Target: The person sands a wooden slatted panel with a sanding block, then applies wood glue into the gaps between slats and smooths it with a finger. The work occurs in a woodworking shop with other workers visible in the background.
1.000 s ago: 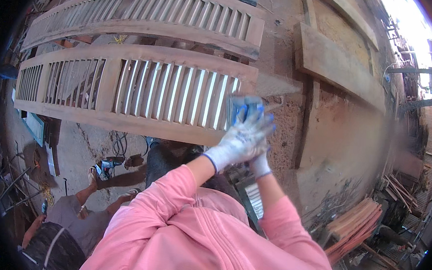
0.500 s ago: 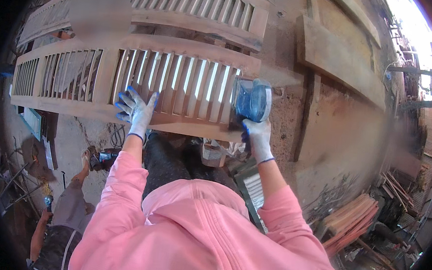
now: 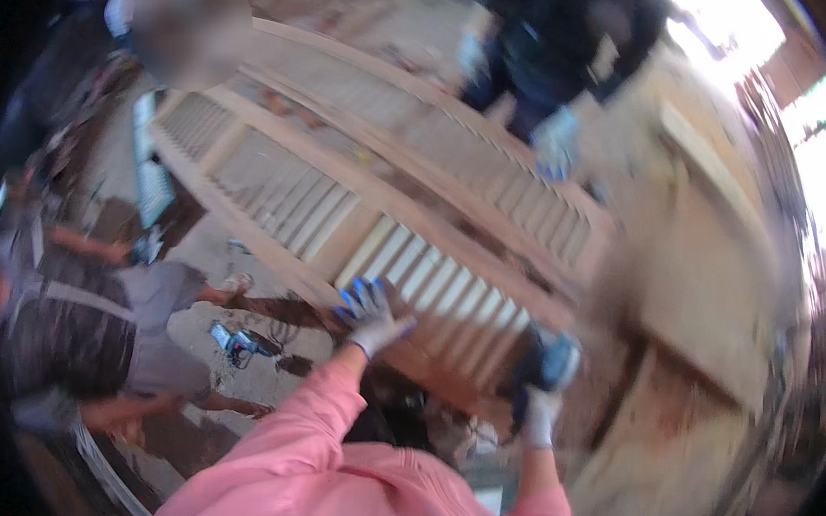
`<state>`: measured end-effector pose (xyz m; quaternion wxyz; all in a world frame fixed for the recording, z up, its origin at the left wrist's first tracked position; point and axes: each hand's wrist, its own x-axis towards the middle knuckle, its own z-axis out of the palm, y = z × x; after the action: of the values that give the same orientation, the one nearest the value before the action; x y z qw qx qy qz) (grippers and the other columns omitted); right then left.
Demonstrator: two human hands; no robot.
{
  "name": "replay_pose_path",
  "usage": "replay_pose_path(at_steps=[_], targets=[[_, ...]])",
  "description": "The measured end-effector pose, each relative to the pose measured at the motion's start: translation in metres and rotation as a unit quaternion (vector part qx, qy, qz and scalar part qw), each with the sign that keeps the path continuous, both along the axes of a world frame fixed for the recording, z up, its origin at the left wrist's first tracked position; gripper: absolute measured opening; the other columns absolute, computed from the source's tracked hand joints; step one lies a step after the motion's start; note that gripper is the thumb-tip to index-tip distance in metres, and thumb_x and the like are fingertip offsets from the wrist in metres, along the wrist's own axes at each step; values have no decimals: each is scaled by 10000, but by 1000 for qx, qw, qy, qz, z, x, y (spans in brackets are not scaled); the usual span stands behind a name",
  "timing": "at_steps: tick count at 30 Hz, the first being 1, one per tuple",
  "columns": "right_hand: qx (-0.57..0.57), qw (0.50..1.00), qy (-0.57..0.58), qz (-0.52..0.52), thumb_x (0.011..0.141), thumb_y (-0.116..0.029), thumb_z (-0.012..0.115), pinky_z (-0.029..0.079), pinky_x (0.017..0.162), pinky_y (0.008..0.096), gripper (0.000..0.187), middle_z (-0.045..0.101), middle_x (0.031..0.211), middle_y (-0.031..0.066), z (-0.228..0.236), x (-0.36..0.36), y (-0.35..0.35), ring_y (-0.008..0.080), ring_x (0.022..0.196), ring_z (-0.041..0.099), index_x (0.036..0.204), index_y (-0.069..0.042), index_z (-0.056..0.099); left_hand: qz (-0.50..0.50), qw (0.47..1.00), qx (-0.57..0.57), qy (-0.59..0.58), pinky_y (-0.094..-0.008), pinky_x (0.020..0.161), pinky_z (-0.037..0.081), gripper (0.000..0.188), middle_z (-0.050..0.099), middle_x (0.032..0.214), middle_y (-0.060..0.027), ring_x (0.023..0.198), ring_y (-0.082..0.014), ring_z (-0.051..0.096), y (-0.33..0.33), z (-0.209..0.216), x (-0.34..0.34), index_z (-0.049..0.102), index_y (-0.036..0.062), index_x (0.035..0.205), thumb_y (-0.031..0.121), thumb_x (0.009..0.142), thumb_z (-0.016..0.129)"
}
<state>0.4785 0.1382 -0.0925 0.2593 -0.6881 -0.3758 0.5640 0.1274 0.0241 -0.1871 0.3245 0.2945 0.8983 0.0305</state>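
Observation:
A wooden louvred shutter [image 3: 346, 244] lies slantwise before me, its slats lit white from below in the nearer section. My left hand [image 3: 374, 322], in a white glove with blue fingertips, rests spread on its near edge, holding nothing. At the shutter's right end my right hand [image 3: 540, 415], gloved too, is closed round a blue power sander [image 3: 554, 361]. The sander sits at the end of the slats; blur hides its underside and exact contact. Beyond lies a second louvred shutter [image 3: 595, 243].
Across the shutters stands a person in dark clothes [image 3: 568, 40], with a gloved hand [image 3: 554, 144] above the far shutter. Another person [image 3: 87, 323] bends at the left. A blue power tool [image 3: 237, 344] lies on the floor nearby. Large boards [image 3: 713, 305] are at the right.
My view has swung left and up, bringing in the person opposite and more of the one at left. Both hands keep similar places on the shutter, the sander still at its right end.

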Motion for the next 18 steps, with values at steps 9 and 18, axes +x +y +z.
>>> replay_pose_path(at_steps=[9, 18], targets=[[82, 979, 129, 138, 844, -30, 705, 570, 865, 366, 470, 701, 1106, 59, -3, -36, 70, 251, 982, 680, 1312, -12, 669, -59, 994, 69, -58, -710, 1250, -75, 1208, -135, 1782, -178, 1609, -483, -172, -17, 19, 6, -8, 145, 1724, 801, 895, 578], [72, 968, 105, 215, 867, -78, 705, 547, 764, 357, 346, 680, 996, 58, 5, -86, 36, 232, 863, 655, 1205, -16, 670, -134, 991, 21, 2, -741, 1244, -19, 1192, -76, 1802, -118, 1644, -428, -70, -28, -1, 16, 15, 219, 1731, 774, 875, 632]])
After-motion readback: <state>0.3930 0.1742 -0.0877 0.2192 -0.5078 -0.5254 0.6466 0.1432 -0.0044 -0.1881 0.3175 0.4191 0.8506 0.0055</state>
